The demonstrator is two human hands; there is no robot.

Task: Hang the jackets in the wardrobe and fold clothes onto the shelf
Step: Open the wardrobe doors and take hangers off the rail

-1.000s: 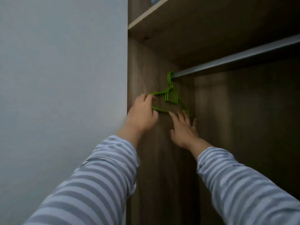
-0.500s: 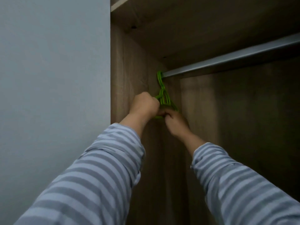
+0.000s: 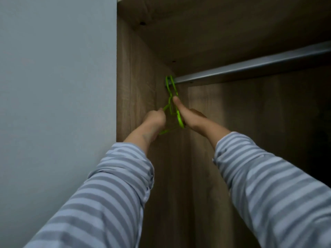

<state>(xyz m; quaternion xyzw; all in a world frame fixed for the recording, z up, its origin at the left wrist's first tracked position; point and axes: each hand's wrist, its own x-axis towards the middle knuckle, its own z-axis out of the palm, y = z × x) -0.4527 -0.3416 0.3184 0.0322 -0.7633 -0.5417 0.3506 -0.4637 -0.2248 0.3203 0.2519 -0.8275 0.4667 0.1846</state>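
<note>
1. You are reaching both arms up into the wardrobe [image 3: 136,72], striped sleeves [image 3: 111,185] filling the lower part of the view.
2. Your left hand [image 3: 155,119] is curling its fingers round the left shoulder of the green hangers [image 3: 172,104], gripping the thin plastic.
3. Your right hand [image 3: 189,118] is closing on the right shoulder of the same hangers, its thumb lying straight up along the neck, just below the hooks.
4. Between your two grips the green frames are spreading apart; how many hangers there are, I cannot tell for certain, though two hooks are showing.
5. Above your right thumb the hooks are sitting on the grey rail [image 3: 250,67], at its far left end, touching or nearly touching the wardrobe's side panel.
6. To the right of your grips the wardrobe is holding only the rail and dark wooden back panel in view.
7. Left of your left hand the pale wall [image 3: 53,86] is meeting the wardrobe's edge.
</note>
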